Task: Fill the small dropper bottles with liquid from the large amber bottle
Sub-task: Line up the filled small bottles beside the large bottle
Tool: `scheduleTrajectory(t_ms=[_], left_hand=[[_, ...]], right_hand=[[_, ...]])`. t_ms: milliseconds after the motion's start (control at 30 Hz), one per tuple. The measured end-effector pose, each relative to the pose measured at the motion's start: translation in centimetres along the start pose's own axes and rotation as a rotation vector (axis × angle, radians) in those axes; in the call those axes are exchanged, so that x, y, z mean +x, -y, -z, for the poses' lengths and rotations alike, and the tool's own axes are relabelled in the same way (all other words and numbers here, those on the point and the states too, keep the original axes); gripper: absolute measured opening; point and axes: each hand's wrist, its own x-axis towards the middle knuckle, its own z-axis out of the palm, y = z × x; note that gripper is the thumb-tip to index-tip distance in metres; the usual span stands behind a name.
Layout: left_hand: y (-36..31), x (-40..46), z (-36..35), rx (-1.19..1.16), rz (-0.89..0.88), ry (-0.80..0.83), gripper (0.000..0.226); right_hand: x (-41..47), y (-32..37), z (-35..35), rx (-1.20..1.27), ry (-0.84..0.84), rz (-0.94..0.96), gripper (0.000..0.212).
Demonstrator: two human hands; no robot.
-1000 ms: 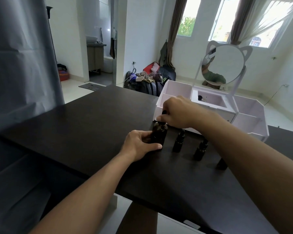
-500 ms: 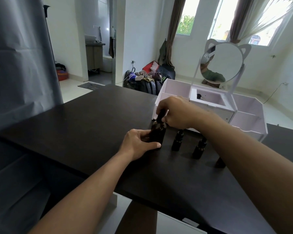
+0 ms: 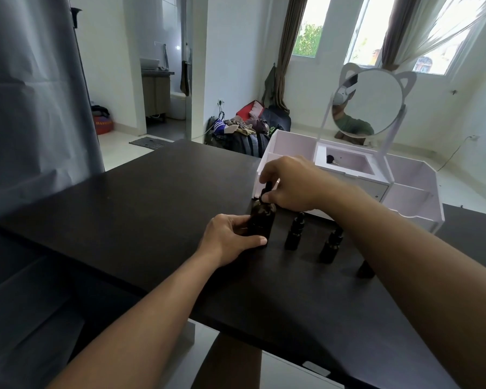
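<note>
The large amber bottle (image 3: 261,220) stands upright on the black table (image 3: 152,209). My left hand (image 3: 230,242) wraps its lower body from the left. My right hand (image 3: 289,183) pinches the black dropper cap (image 3: 266,192) on top of it. To the right stand small dark dropper bottles in a row: one (image 3: 294,233) close by, another (image 3: 331,245) further right, and a third (image 3: 365,269) mostly hidden behind my right forearm.
A white vanity organiser (image 3: 404,192) with a cat-ear round mirror (image 3: 368,102) sits just behind the bottles. The table's near edge runs under my forearms. A grey curtain (image 3: 34,108) hangs at the left.
My right hand's fingers have shifted on the cap, so the cap's black top now shows between them. The left hand and the bottles have stayed put.
</note>
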Motion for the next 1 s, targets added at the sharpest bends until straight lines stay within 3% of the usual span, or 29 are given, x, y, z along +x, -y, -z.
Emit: scheduleTrajectory(t_ms=[133,300,500,700,1000], left_hand=[[0.12,0.07,-0.03,-0.008,0.000,-0.007,0.051],[0.21,0.06,-0.04,-0.016,-0.014,0.000,0.049],[0.23,0.18,-0.09,-0.031,-0.006,-0.012,0.047],[0.32,0.14,-0.13,-0.051,-0.016,-0.017,0.046],[0.36,0.16,-0.17,-0.021,-0.019,-0.018,0.047]], right_hand=[[0.00,0.07,-0.18,-0.009,0.016,0.028,0.016],[0.07,-0.04,-0.08,-0.017,0.050,0.062,0.028],[0.10,0.08,-0.71,-0.062,0.033,0.071,0.014],[0.25,0.06,-0.33,-0.042,0.068,0.085,0.021],[0.31,0.23,-0.62,-0.055,0.024,0.081,0.015]])
